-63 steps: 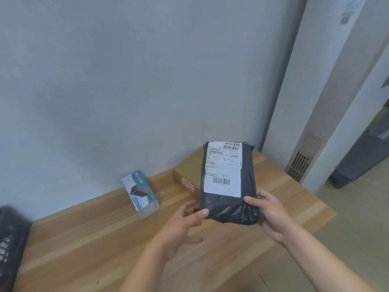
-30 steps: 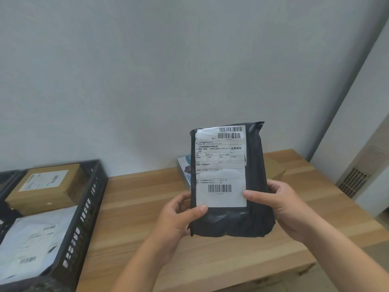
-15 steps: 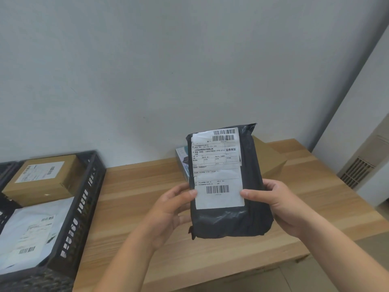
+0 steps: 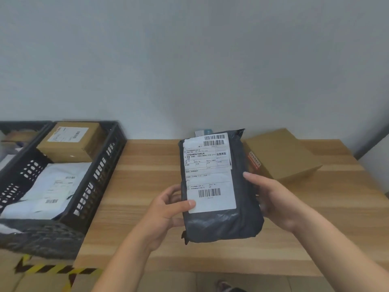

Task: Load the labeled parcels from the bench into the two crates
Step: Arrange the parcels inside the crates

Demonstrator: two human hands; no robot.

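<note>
black mailer [image 4: 219,186] was held upright at centre frame, label toward the camera, above the bench [image 4: 147,186]. left hand [image 4: 166,209] clamped its left edge, thumb on the label; right hand [image 4: 271,199] gripped the right edge. step in hand: carrying it over. next move likely calls for a swing left to the crate [image 4: 99,171], laying it flat on the parcels there. brown box [image 4: 282,154] at right was not yet loaded.

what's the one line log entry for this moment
held: black mailer, label up | left hand + right hand gripping sides | above bench | crate left, partly filled
</note>
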